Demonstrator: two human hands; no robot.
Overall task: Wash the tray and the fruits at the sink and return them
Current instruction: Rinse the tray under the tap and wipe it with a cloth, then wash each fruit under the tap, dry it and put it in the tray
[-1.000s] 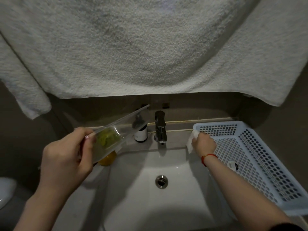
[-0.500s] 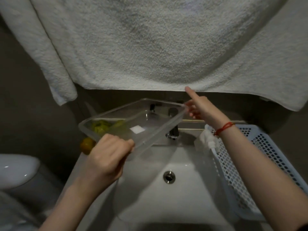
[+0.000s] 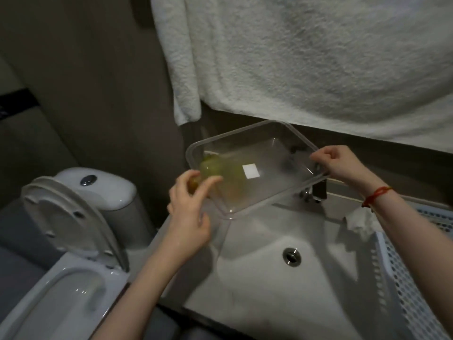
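Tray (image 3: 264,153) now in right hand (image 3: 340,163) too

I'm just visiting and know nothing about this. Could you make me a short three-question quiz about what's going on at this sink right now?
1. True or false: the right hand grips the rim of the clear tray.
2. What does the left hand reach toward? A) the drain B) the fruits seen through the tray C) the towel
3. Fill in: on the right of the sink stands a white perforated ____.

Key
1. True; its fingers curl over the rim.
2. B; the fruits, greenish and orange, lie at the tray's left end.
3. basket.
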